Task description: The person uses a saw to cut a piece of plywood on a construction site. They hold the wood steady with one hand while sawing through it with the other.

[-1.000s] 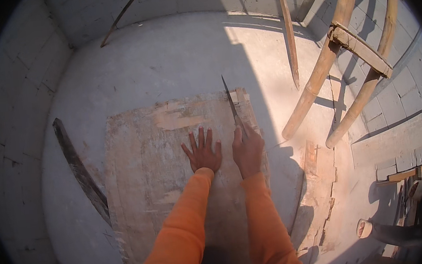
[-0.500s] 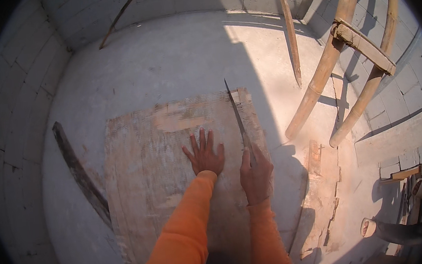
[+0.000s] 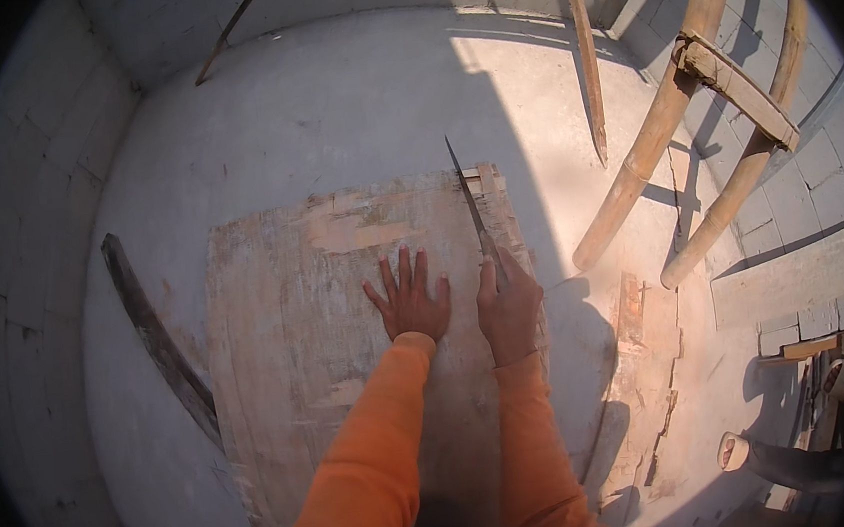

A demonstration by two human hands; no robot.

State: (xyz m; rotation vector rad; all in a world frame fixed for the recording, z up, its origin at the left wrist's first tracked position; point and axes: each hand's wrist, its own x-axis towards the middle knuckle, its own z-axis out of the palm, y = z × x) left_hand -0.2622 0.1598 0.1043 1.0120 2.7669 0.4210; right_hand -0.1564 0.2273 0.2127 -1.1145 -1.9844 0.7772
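Note:
A worn, scuffed plywood sheet [image 3: 275,306] lies beneath both of my hands. Its surface is stained and pale where the top layer has peeled off. My left hand [image 3: 410,300] is pressed flat on the board near its middle, fingers spread. To the right of it, my right hand [image 3: 509,306] is closed around the handle of a handsaw [image 3: 467,187]. The dark, narrow blade points away from me across the board's right part, and its tip reaches past the far edge. My fingers hide the saw's handle.
Two bamboo poles [image 3: 653,148] joined by a wooden crosspiece [image 3: 738,90] lean at the right. A dark plank [image 3: 152,327] lies left of the board. Another person's sandalled foot [image 3: 732,451] is at the lower right. Grey block walls [image 3: 34,247] surround the floor.
My right hand and the saw have moved slightly away from me along the board. The left hand stays flat in place. The view has shifted a little.

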